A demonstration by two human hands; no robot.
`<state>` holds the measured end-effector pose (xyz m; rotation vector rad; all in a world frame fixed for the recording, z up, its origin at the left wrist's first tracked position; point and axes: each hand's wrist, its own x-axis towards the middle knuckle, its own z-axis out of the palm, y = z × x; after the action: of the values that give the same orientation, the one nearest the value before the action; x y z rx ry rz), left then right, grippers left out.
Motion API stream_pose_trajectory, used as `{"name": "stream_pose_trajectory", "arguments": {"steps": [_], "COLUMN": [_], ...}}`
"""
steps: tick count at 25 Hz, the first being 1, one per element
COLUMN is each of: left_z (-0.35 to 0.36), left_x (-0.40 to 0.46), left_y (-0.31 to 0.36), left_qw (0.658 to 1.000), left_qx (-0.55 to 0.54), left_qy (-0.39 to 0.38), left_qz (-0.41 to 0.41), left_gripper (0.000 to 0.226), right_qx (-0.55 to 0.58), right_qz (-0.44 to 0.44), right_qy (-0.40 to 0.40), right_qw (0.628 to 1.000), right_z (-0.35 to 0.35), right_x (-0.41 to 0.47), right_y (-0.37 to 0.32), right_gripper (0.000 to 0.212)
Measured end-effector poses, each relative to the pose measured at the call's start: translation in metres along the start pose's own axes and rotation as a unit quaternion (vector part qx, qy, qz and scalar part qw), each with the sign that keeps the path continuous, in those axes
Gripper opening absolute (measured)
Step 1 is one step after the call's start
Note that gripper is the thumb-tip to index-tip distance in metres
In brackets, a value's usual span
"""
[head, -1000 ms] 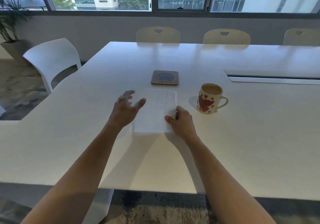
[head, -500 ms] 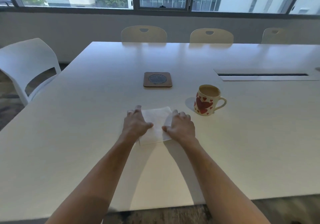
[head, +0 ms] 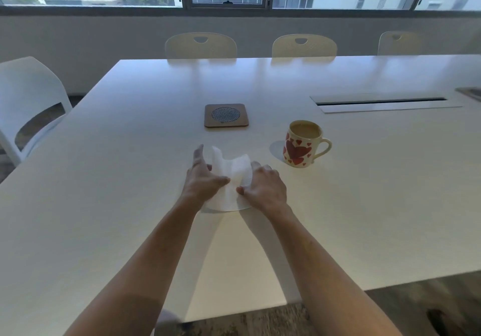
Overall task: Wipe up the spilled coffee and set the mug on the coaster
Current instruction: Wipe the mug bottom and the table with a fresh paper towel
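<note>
The paper towel (head: pixel 230 179) lies on the white table (head: pixel 104 205) nearer me than the coaster (head: pixel 226 115), its far half now lifted and curling where it lay flat a moment ago. My left hand (head: pixel 203 179) pinches its left side; my right hand (head: pixel 264 187) grips its right. The mug (head: pixel 303 143) stands right of the coaster, apart from it, with bare tabletop all round.

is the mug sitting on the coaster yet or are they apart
Apart. The head view shows bare table between the coaster and the mug, which stands right of it and nearer.
</note>
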<state>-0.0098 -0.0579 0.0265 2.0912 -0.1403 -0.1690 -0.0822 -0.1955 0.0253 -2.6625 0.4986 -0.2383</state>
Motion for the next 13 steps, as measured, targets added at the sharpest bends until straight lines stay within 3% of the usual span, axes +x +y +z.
{"name": "stream_pose_trajectory", "arguments": {"steps": [3, 6, 10, 13], "left_z": [0.005, 0.01, 0.019, 0.027], "left_x": [0.002, 0.001, 0.004, 0.008], "left_y": [0.008, 0.016, 0.025, 0.031], "left_qw": [0.985, 0.974, 0.954, 0.947], "left_qx": [-0.157, -0.201, -0.276, -0.303], "left_qy": [-0.031, -0.058, -0.058, -0.032], "left_qz": [-0.067, -0.092, -0.101, -0.107], "left_gripper": [0.068, 0.033, 0.02, 0.021], "right_qx": [0.018, 0.044, 0.092, 0.154], "right_qz": [0.001, -0.004, -0.001, 0.039], "right_qy": [0.002, 0.007, 0.069, 0.151], "right_qw": [1.0, 0.999, 0.993, 0.976], "right_z": [-0.001, -0.008, -0.032, -0.064], "right_x": [0.001, 0.002, -0.001, -0.001], "right_y": [0.005, 0.012, 0.031, 0.054], "right_gripper": [0.057, 0.054, 0.054, 0.039]}}
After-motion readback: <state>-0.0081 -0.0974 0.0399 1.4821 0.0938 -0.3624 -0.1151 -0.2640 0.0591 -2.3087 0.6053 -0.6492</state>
